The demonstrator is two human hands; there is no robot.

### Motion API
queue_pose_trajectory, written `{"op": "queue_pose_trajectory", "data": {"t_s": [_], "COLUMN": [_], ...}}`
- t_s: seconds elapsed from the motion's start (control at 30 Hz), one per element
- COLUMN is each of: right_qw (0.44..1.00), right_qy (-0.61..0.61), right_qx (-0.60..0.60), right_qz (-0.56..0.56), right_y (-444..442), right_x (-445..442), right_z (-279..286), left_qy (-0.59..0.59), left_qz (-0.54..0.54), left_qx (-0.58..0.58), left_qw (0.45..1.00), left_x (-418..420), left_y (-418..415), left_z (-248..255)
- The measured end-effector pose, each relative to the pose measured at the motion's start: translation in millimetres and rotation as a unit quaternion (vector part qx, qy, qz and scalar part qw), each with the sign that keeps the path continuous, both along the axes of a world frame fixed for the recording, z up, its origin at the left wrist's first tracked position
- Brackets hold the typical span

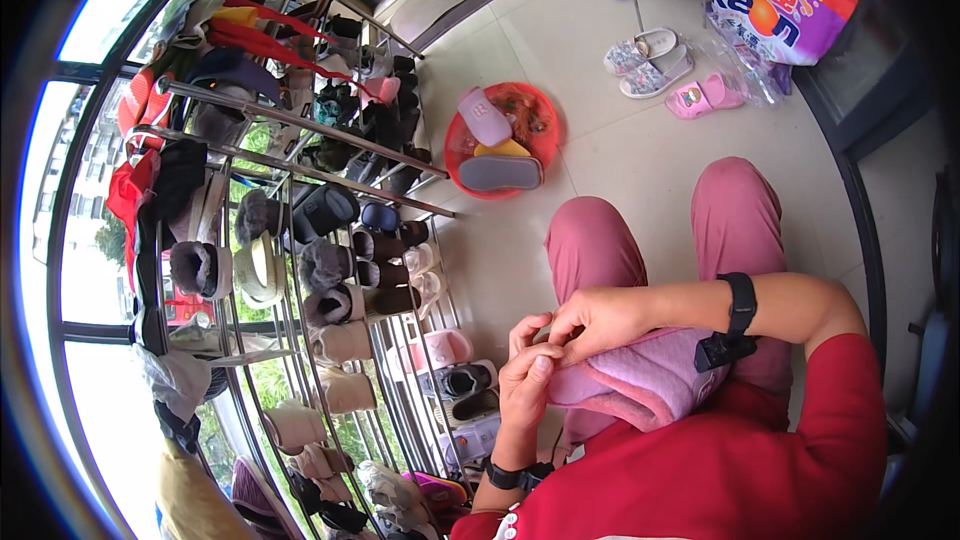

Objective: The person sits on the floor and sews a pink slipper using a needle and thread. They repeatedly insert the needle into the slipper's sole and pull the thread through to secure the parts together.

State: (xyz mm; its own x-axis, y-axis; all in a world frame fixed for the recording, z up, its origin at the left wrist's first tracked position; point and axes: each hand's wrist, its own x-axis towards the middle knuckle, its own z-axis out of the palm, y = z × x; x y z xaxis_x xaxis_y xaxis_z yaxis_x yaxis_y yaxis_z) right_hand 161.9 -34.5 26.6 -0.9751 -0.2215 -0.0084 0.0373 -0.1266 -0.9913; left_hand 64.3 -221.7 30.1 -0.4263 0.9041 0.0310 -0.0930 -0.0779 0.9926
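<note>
A lilac-pink fabric slipper [637,382] with a rosy plush edge lies across my lap. My left hand [526,373] has its thumb and fingers closed at the slipper's left end. From the right, my right hand [589,326] reaches over the slipper, and its bent fingertips meet those of my left hand at that same end. Whatever small thing may be pinched between the fingertips is hidden by the fingers. Black bands circle both wrists; a small black device [724,351] hangs at the right one.
A red basin [553,146] on the floor holds a pink slipper [485,116], a grey sole [500,173] and tangled thread [531,116]. Metal racks [300,146] full of shoes stand to the left. Floral slippers [656,71], a pink clog [697,97] and a purple detergent bag [780,4] are ahead right.
</note>
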Motion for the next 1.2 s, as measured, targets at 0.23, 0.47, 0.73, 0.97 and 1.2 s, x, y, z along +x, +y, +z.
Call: {"op": "queue_pose_trajectory", "data": {"t_s": [0.23, 0.47, 0.73, 0.97, 1.2], "right_qw": [0.976, 0.980, 0.977, 0.992, 0.968], "right_qy": [-0.134, -0.082, -0.069, -0.116, -0.226], "right_qx": [-0.140, -0.142, -0.038, 0.017, -0.078], "right_qz": [-0.098, -0.113, -0.197, -0.042, -0.080], "right_y": [10.4, 4.3, 4.7, 30.3, 47.4], "right_x": [10.9, 11.0, 11.6, -12.4, 29.9], "right_z": [7.1, 31.5, 56.3, 77.9, 63.7], "left_qy": [-0.121, -0.142, 0.075, 0.271, 0.473], "left_qz": [-0.006, -0.029, -0.100, -0.038, 0.036], "left_qx": [-0.087, -0.196, -0.176, -0.184, -0.071], "left_qw": [0.989, 0.970, 0.976, 0.944, 0.877], "left_x": [4.3, -9.7, -9.4, 4.4, 7.3], "left_y": [-15.6, 1.4, 13.5, 13.5, 13.9], "left_z": [5.0, 10.8, 20.3, 41.0, 36.0]}}
